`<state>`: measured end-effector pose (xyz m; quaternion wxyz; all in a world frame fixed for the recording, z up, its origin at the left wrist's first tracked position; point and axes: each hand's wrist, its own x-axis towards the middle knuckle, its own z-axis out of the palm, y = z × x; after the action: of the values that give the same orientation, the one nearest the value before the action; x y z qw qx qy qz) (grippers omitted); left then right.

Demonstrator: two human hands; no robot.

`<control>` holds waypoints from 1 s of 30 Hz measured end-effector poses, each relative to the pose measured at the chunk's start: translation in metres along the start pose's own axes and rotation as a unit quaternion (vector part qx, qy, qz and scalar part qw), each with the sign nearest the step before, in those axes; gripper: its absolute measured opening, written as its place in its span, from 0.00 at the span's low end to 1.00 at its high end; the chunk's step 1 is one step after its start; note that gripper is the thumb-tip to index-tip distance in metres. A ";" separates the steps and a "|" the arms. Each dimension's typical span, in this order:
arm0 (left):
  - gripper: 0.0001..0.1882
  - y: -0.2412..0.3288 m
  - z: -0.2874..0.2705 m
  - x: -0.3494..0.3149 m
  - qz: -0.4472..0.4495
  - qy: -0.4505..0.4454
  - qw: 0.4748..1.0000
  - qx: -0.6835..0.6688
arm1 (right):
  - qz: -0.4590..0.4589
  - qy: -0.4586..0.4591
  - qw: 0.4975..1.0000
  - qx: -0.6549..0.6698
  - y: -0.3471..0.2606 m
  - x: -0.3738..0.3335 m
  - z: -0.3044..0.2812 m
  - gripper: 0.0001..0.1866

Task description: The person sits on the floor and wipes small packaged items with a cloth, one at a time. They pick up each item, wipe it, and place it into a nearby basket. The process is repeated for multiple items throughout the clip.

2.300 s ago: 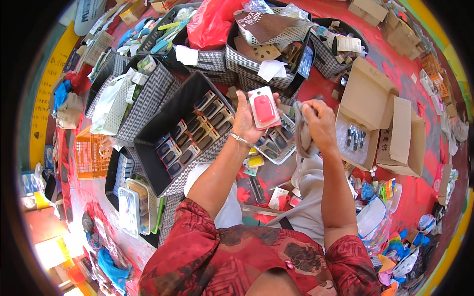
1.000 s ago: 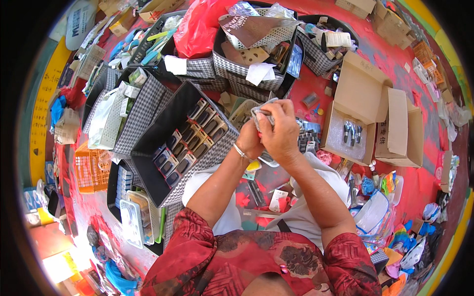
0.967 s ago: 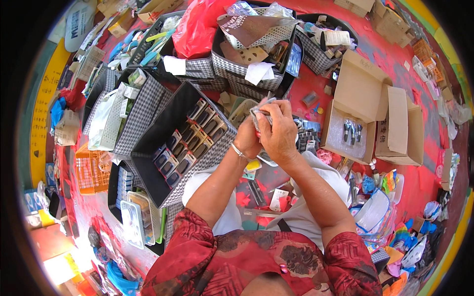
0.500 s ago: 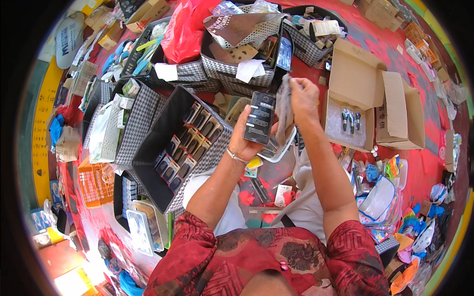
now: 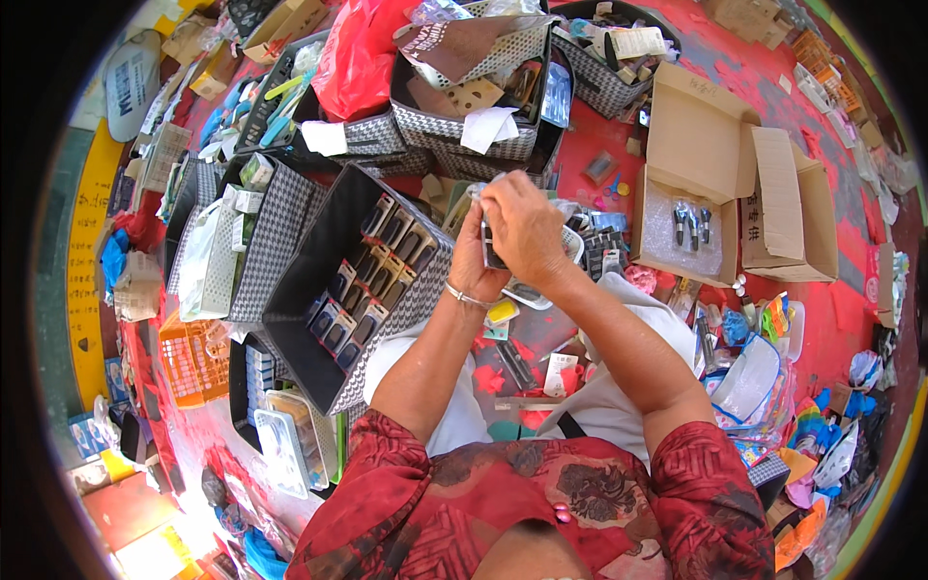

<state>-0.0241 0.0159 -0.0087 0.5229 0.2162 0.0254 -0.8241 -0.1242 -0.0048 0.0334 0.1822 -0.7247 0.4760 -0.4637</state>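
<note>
Hands together now, upper centre; 0.5 s ago they were apart, package's dark back showing. Left hand [image 5: 476, 271] clamped on flat dark-backed rectangular package [image 5: 493, 258], mostly hidden; right hand [image 5: 527, 227] folded over it, can't tell if gripping; grey cloth seen earlier not clear. Right hand and forearm partly block white plastic basket [image 5: 579, 244]. Left of centre: black-lined houndstooth box [image 5: 300, 285]. Right: open brown cardboard box [image 5: 698, 135]; brown carton [image 5: 779, 203] beside, dark printed characters; package print unreadable.

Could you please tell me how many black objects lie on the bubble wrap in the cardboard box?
3, side by side: the left one, the middle one and the right one; none seems hidden.
</note>
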 end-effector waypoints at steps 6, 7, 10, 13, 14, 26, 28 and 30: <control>0.23 0.016 0.005 0.000 0.031 -0.042 0.998 -0.021 | 0.087 -0.190 0.954 0.215 -0.009 -0.006 -0.022 0.06; 0.23 0.018 0.006 -0.001 0.039 -0.042 0.998 -0.026 | 0.054 -0.231 0.946 0.222 -0.010 -0.008 -0.029 0.07; 0.24 0.021 0.010 -0.002 0.079 -0.085 0.993 0.038 | 0.046 -0.333 0.901 0.274 -0.001 -0.002 -0.055 0.08; 0.30 0.025 0.012 -0.001 0.059 -0.080 0.995 0.008 | 0.289 -0.194 0.858 0.377 0.020 0.015 -0.081 0.05; 0.31 0.024 0.012 0.000 0.051 -0.066 0.995 -0.055 | 0.332 -0.137 0.823 0.440 0.027 0.021 -0.085 0.05; 0.25 0.004 0.017 -0.005 0.035 -0.077 0.996 -0.013 | -0.035 -0.103 0.989 0.102 -0.021 -0.002 -0.033 0.11; 0.22 0.005 0.017 -0.006 0.018 -0.055 0.998 -0.015 | -0.092 -0.093 0.991 -0.011 -0.020 -0.009 -0.028 0.11; 0.21 0.007 0.018 -0.009 -0.060 -0.206 0.969 -0.122 | -0.089 -0.057 0.993 -0.048 -0.006 -0.008 -0.028 0.09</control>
<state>-0.0212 0.0154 0.0121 0.4888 -0.0253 0.0305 -0.8715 -0.1461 0.0096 0.0481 0.1318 -0.7972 0.4202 -0.4130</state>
